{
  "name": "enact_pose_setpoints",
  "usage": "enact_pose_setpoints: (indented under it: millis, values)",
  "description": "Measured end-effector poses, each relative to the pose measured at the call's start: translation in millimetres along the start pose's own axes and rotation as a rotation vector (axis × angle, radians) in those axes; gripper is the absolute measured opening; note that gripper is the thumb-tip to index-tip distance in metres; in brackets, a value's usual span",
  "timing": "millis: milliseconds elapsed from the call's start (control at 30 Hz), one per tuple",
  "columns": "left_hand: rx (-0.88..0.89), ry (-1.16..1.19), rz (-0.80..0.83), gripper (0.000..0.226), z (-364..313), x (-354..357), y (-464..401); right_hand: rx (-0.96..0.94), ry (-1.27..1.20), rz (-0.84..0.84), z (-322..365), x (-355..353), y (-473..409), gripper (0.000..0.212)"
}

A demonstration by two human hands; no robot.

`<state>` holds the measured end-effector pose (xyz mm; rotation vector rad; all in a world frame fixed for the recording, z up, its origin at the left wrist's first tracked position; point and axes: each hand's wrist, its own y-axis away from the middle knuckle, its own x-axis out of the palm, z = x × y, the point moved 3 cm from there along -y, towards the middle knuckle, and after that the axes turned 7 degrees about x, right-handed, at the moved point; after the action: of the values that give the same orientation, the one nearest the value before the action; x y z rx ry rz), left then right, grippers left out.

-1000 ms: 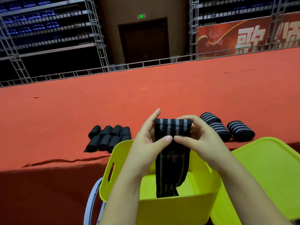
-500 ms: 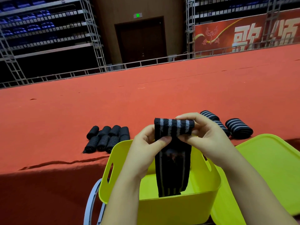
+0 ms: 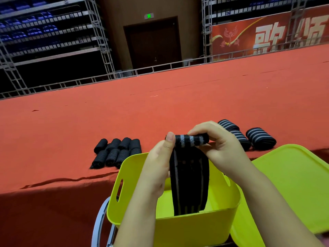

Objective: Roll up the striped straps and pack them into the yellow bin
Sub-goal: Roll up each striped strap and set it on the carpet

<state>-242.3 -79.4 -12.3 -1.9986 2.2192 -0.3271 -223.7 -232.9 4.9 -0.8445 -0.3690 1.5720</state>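
Black elastic webbing with grey stripes: the strap (image 3: 189,177), held above the bin (image 3: 195,227), its top end wound into a small roll, its loose tail hanging down inside the bin.

Grip: left hand (image 3: 158,168) pinches the roll's left end, thumb tip on top; right hand (image 3: 218,148) curls its fingers (image 3: 201,130) over the roll's right end. Both hands grip the strap.

Handling, judged: soft, light, limp, likely a little springy; the roll will probably loosen if the pinch slackens. Best held at both ends of the roll, the tail kept hanging straight so the edges wind in line.

Bin: yellow plastic, slot handle in its left wall, just in front of the worktop (image 3: 124,113). No finished roll is seen inside it; much of the floor is hidden by hands and strap.

Lid (image 3: 293,189): yellow, beside the bin on the right, tilted.

Worktop: covered in red cloth. Rolled straps (image 3: 118,152), a tight cluster, lie near its front edge, left of the hands. Wider striped rolls (image 3: 260,138) lie to the right, partly behind the right hand.

Obstruction: the hanging tail occupies the bin mouth; otherwise the drop looks open.
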Motion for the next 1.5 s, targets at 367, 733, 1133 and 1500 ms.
enact_pose_setpoints:
  millis: [367, 733, 1133, 1500]
  values:
    - [0.107, 0.087, -0.006, 0.046, -2.3, -6.8, 1.4, 0.613, -0.719, 0.094, -11.6, -6.1, 4.4, 0.028]
    - [0.18, 0.046, 0.05, 0.058, -2.1, -15.5, 3.9, 0.519, -0.397, 0.147, 0.8, 0.2, 9.6, 0.057]
    - [0.128, 0.017, 0.092, 0.071, -1.6, -16.3, 2.5, 0.423, -0.411, 0.081, 3.0, -8.4, 11.2, 0.037]
    - [-0.069, 0.095, 0.112, 0.056, 5.3, -14.1, 1.4, 0.148, -0.189, -0.055, 2.5, 1.4, 7.4, 0.042]
